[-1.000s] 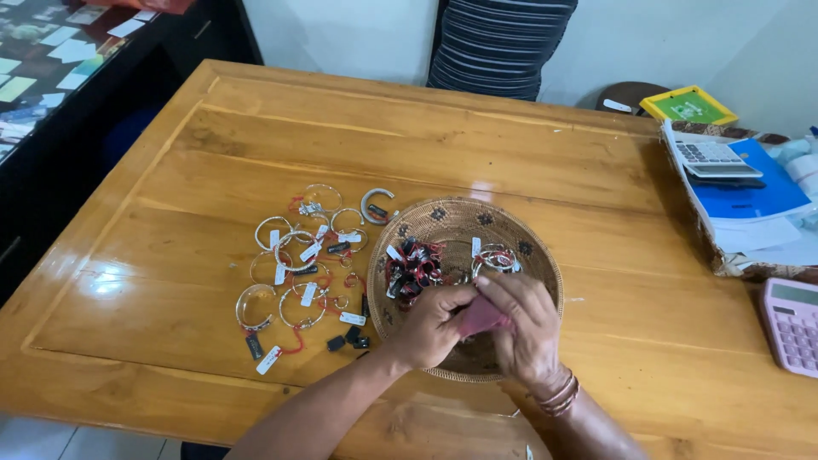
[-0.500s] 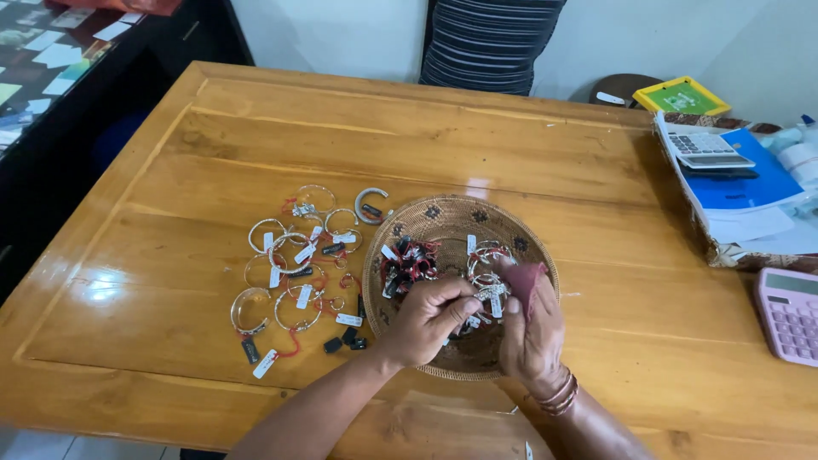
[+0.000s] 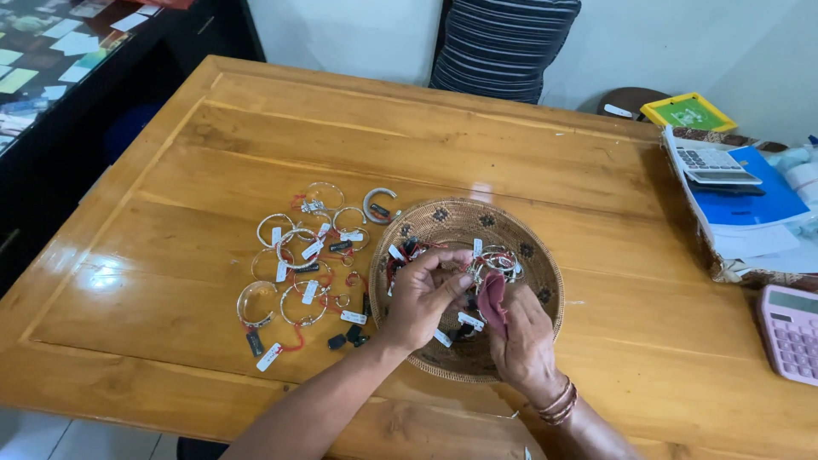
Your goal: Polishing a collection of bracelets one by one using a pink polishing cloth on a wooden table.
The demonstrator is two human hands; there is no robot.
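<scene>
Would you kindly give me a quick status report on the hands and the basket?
Left hand pinching a tagged bangle over the woven basket. Right hand holding a dark red cloth. More bangles left of basket.

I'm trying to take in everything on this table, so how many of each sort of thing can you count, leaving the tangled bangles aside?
Woven basket: 1
Calculators: 2, one pink, one grey
Dark red cloth, in the right hand: 1
Blue folder: 1
Green and yellow tray: 1
Total: 6

The left hand is at the silver bangles in the basket.
</scene>
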